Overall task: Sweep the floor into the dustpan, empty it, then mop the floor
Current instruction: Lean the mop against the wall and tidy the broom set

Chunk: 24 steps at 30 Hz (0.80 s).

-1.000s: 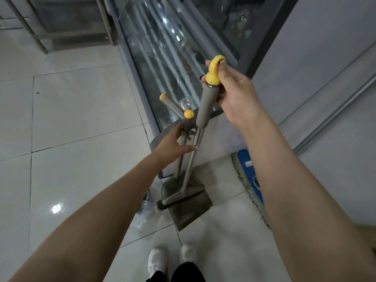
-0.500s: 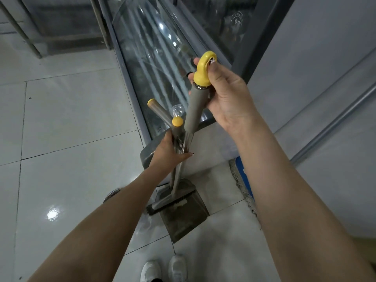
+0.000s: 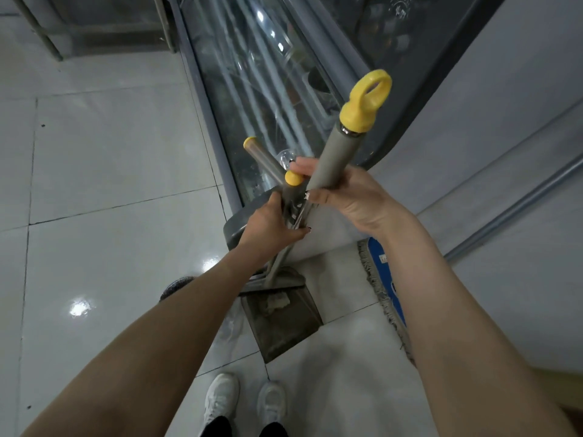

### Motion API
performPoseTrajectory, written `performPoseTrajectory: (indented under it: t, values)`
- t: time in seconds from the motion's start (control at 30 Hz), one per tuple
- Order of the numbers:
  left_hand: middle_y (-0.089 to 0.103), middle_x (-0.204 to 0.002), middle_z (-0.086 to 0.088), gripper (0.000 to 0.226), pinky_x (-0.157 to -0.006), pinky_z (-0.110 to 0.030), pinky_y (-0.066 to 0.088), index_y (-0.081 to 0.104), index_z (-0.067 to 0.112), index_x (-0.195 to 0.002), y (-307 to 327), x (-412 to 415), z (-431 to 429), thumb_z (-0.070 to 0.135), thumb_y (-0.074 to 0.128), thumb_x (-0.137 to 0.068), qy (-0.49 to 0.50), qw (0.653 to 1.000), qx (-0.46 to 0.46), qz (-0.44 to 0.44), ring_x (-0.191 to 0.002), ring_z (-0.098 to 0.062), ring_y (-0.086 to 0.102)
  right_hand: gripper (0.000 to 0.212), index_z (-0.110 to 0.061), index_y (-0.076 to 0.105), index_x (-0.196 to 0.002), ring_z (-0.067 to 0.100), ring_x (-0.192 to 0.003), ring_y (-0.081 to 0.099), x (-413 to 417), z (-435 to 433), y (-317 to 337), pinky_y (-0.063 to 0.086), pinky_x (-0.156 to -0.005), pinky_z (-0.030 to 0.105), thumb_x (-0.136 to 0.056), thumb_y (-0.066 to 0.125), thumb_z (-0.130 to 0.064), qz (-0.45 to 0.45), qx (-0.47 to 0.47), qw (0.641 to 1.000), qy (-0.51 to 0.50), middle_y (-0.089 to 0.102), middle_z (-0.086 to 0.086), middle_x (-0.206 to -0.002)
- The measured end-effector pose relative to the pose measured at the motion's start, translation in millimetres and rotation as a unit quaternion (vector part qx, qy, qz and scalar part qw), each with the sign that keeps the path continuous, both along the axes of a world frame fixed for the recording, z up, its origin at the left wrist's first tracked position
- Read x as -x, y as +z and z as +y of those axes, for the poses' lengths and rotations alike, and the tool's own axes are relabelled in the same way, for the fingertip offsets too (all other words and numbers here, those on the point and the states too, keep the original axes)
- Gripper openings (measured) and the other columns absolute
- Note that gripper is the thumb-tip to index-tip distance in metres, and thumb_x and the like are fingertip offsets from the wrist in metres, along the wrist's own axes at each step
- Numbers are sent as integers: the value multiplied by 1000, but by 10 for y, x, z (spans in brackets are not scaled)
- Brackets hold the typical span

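No readable text from us. Blue mop pad [image 3: 385, 279] carries a small white label [image 3: 383, 258], too blurred to make out. We also see a faint round mark [image 3: 400, 9] on the dark glass [image 3: 426, 42] top right, but it's illegible. No brands or numbers resolve.

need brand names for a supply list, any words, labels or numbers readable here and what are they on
No text is legible.
White label on the blue mop head: print too small and blurred to read.
Pale mark on the dark panel at top right: blurred, unreadable.
Broom and dustpan: no text shows.
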State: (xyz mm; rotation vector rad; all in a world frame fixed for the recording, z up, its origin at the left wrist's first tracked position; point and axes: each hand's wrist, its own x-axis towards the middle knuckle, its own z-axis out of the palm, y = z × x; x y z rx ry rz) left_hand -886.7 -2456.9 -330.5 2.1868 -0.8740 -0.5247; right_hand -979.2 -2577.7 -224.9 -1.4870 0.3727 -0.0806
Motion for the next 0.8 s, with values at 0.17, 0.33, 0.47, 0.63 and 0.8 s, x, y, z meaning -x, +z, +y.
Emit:
performPoseTrajectory:
  t: [0.17, 0.33, 0.47, 0.63, 0.8]
  values:
    - [55, -86, 6, 50, -63, -26, 39, 45, 16, -101, -24, 19, 34, 37, 77, -70, -17, 999, 18, 30, -76, -13, 52, 74, -23, 46, -139, 7, -127, 47, -23, -7, -1, 41, -106, 29, -75, 74, 1, 107, 127, 983, 75, 55, -3, -134]
    - [56, -90, 3, 46, -67, -25, 38, 45, 15, -101, 7, 4, 71, 30, 77, -72, -16, 997, 42, 60, -80, -14, 53, 81, -28, 40, -141, 12, -132, 43, -149, 19, 107, 37, -110, 38, -75, 73, 4, 146, 162, 968, 127, 48, 3, -141]
    - [59, -104, -4, 50, -71, -25, 40, 47, 10, -110, 16, -19, 95, 27, 76, -73, -19, 995, 66, 77, -93, -18, 57, 72, -34, 48, -130, 16, -125, 50, -204, 81, 110, 44, -104, 39, -74, 72, 6, 143, 170, 969, 110, 53, 4, -134]
    - [53, -124, -13, 70, -89, -32, 43, 36, 4, -128, -70, -40, 66, 27, 77, -76, -36, 998, 12, 47, -115, -26, 52, 70, -28, 50, -131, 12, -119, 55, -248, 131, 91, 49, -97, 25, -73, 75, 3, 147, 213, 961, 92, 56, -1, -129]
    - [58, -117, -12, 74, -76, -31, 43, 34, 4, -130, -89, -84, 61, 35, 74, -77, -55, 998, -22, -20, -105, -27, 59, 71, -30, 48, -130, -2, -118, 50, -266, 122, 80, 46, -87, 8, -73, 75, 3, 150, 229, 957, 97, 55, -9, -126]
